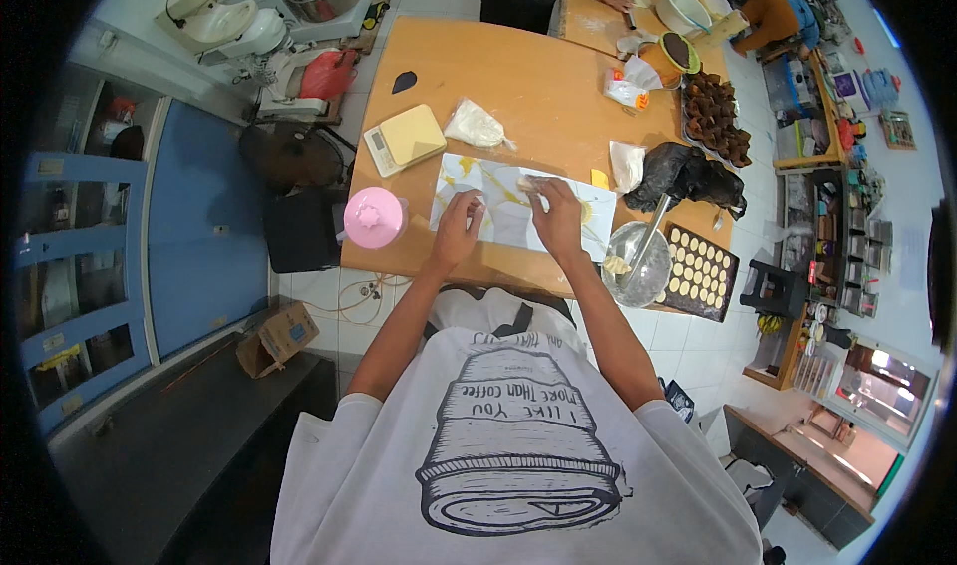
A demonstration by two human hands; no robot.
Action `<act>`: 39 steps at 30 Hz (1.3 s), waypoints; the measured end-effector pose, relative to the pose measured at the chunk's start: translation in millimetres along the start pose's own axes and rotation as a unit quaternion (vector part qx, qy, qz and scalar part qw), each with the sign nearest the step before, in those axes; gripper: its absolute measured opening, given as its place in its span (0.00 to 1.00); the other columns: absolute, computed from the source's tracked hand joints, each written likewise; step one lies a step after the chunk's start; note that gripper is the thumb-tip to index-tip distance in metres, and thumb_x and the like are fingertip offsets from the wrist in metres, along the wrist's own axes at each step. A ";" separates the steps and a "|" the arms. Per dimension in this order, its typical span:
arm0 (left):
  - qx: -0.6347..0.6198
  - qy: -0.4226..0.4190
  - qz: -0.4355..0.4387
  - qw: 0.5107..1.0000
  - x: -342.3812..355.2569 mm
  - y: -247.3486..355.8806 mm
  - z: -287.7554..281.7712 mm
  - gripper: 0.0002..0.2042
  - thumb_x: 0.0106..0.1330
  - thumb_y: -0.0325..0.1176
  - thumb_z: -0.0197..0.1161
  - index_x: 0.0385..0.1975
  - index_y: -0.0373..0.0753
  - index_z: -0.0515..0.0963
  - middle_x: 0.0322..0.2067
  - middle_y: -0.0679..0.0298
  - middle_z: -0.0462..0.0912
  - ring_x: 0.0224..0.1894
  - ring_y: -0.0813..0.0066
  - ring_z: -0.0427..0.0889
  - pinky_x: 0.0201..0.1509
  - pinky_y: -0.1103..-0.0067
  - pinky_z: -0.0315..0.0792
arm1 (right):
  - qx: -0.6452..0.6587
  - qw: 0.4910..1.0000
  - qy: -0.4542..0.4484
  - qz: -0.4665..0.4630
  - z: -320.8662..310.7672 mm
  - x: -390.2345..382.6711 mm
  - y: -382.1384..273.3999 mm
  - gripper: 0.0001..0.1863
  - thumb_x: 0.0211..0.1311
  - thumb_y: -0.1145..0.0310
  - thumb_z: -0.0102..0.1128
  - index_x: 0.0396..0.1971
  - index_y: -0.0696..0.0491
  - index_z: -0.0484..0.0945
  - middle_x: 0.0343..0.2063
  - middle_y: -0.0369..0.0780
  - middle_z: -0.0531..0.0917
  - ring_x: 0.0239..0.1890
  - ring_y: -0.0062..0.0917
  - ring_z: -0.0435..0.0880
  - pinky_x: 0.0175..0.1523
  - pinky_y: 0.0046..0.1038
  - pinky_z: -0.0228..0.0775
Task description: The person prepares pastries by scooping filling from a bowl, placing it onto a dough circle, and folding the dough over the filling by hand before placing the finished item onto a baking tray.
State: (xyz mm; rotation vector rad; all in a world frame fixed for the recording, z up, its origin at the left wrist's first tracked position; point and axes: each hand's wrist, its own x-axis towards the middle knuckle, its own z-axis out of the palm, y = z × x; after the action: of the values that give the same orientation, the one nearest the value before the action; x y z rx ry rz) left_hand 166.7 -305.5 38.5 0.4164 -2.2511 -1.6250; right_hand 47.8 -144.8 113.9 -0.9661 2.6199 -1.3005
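A white marbled board (503, 181) with yellow and grey streaks lies at the table's near edge, under both hands. My left hand (459, 228) is over its left part, fingers curled together, with a small whitish bit at the fingertips. Above the right half, my right hand (554, 216) is closed too, its fingertips beside a small pale lump too small to name. Right of the board stands a metal bowl (653, 271) with a long-handled tool leaning in it and pale dough at its rim. Beside it, a dark baking tray (710, 307) carries rows of round pale pieces.
A kitchen scale (407, 139), a bag of white powder (475, 125) and a pink lidded container (374, 217) stand to the left. A black plastic bag (663, 174) and a tray of brown paper cups (716, 117) lie right. Across the wooden table (478, 62), another person works.
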 end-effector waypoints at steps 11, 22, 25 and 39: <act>0.123 0.016 0.049 0.991 -1.1 -3.8 11.2 0.13 0.70 0.26 0.59 0.53 0.35 0.77 0.42 0.54 0.79 0.43 0.60 0.81 0.49 0.72 0.77 | -0.233 0.962 -0.127 -0.069 35.4 -11.5 26.0 0.19 0.41 0.82 0.65 0.38 0.59 0.82 0.37 0.43 0.79 0.45 0.39 0.76 0.50 0.36 0.76; -0.114 -0.061 -0.126 0.984 9.3 38.7 13.5 0.08 0.65 0.28 0.69 0.40 0.34 0.82 0.36 0.64 0.86 0.38 0.78 0.82 0.46 0.78 0.76 | 0.338 0.914 -0.096 0.202 18.8 -41.3 21.7 0.18 0.64 0.70 0.66 0.50 0.62 0.79 0.44 0.44 0.85 0.41 0.26 0.85 0.47 0.29 0.78; -0.093 -0.040 -0.150 0.983 -2.3 38.6 16.9 0.06 0.64 0.27 0.68 0.38 0.34 0.82 0.35 0.64 0.86 0.37 0.77 0.83 0.43 0.78 0.76 | 0.339 0.912 -0.103 0.208 15.7 -56.7 16.6 0.16 0.64 0.71 0.65 0.49 0.62 0.78 0.41 0.44 0.86 0.42 0.27 0.86 0.47 0.28 0.79; -0.169 -0.069 -0.087 0.979 -6.5 52.4 18.2 0.13 0.64 0.26 0.68 0.47 0.35 0.78 0.43 0.60 0.84 0.40 0.71 0.84 0.42 0.77 0.78 | 0.311 0.931 -0.086 0.172 3.7 -50.1 23.7 0.11 0.63 0.75 0.64 0.44 0.62 0.79 0.37 0.43 0.87 0.38 0.24 0.86 0.44 0.27 0.79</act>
State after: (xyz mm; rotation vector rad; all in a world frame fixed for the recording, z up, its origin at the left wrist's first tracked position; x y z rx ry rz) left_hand 162.6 -271.3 82.3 0.4315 -2.0202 -2.1405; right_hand 77.1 -108.8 83.3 -0.4641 1.9162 -1.6822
